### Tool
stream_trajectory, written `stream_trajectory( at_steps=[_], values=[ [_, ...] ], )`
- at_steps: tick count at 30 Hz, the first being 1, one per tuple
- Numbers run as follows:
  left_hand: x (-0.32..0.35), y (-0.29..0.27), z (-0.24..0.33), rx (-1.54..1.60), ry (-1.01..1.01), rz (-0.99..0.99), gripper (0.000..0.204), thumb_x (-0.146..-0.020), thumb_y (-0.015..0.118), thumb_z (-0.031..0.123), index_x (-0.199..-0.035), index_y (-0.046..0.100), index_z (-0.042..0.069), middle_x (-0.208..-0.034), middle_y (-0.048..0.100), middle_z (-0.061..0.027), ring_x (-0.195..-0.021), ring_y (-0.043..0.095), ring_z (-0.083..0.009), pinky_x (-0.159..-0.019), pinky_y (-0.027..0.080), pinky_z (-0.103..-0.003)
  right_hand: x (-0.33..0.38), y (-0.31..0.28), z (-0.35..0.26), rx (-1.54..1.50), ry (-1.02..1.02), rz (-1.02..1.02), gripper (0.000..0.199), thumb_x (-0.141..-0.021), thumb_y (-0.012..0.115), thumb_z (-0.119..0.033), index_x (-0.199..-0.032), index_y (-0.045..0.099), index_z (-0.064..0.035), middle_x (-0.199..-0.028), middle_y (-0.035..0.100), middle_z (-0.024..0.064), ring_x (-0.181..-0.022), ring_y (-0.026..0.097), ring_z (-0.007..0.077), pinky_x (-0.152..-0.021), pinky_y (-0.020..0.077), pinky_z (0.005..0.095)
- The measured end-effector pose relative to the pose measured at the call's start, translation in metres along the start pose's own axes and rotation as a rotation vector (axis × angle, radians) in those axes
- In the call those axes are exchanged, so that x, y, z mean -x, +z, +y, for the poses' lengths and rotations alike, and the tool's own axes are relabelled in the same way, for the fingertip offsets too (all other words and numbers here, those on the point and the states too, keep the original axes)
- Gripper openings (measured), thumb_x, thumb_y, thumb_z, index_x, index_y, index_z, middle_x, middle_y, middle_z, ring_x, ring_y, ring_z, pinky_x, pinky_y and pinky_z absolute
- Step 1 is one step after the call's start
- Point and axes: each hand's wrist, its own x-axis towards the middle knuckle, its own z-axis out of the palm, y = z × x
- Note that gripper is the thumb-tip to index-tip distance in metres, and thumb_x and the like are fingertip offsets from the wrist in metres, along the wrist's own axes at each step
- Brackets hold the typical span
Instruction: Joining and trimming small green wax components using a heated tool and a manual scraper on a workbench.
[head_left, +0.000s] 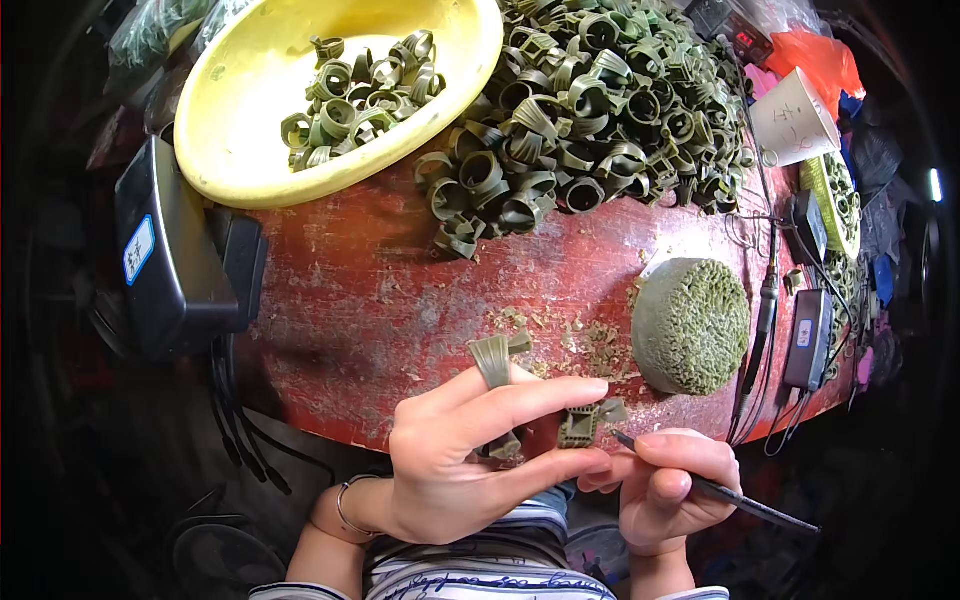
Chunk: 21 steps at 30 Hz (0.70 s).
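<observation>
My left hand (480,450) holds a small olive-green ring-shaped piece (582,424) between thumb and forefinger, and another green ring piece (492,358) sits over one finger. My right hand (665,480) grips a thin dark pointed tool (730,492) like a pen, its tip touching the held piece. Both hands hover at the near edge of a worn red table (370,300). A large heap of the same green ring pieces (590,110) lies at the far middle of the table.
A yellow bowl (240,110) at the far left holds several green pieces. A round green-crusted pad (692,325) sits right of centre, with green shavings beside it. A black box (165,250) stands at the left edge; cables, a black adapter (808,338) and a white cup (790,118) lie right.
</observation>
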Motion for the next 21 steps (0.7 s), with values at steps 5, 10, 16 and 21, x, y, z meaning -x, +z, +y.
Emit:
stream_trajectory(
  at_steps=[5,10,16,21],
  values=[
    [-0.001,0.001,-0.002,0.047,-0.019,-0.002,0.043,-0.052,0.083,0.013,-0.091,0.067,0.004,-0.072,0.062,-0.0047,-0.059,0.052,-0.0086,-0.053,0.041,-0.02,-0.002,-0.002,0.001,-0.008,-0.008,-0.006,0.019,-0.086,0.054,-0.011,-0.093,0.054,0.0069,-0.063,0.063,0.0125,-0.05,0.061,0.0183,-0.045,0.0497,0.0278],
    [-0.002,0.0,-0.001,0.128,-0.11,-0.055,0.041,-0.051,0.083,0.016,-0.087,0.067,0.003,-0.07,0.063,-0.0046,-0.058,0.052,-0.0075,-0.052,0.038,-0.019,-0.009,-0.006,0.003,0.055,-0.022,-0.095,0.021,-0.086,0.055,-0.016,-0.093,0.054,0.0047,-0.063,0.063,0.0114,-0.052,0.062,0.0194,-0.045,0.0499,0.0283],
    [-0.001,0.003,-0.006,0.182,-0.165,-0.04,0.041,-0.051,0.083,0.014,-0.086,0.067,0.0,-0.071,0.063,-0.005,-0.06,0.052,-0.0078,-0.054,0.039,-0.019,-0.003,-0.009,-0.002,-0.037,0.021,0.038,0.027,-0.089,0.051,-0.025,-0.087,0.054,0.0018,-0.063,0.063,0.0117,-0.053,0.064,0.0212,-0.047,0.0515,0.0292],
    [-0.001,0.002,-0.007,0.198,-0.109,-0.14,0.038,-0.063,0.077,0.007,-0.099,0.065,0.006,-0.069,0.056,-0.0012,-0.059,0.05,-0.0055,-0.053,0.041,-0.02,-0.009,-0.005,0.006,0.016,-0.121,-0.001,0.025,-0.088,0.051,-0.02,-0.09,0.055,0.0046,-0.064,0.063,0.0126,-0.055,0.064,0.0212,-0.049,0.0517,0.029]
  ],
)
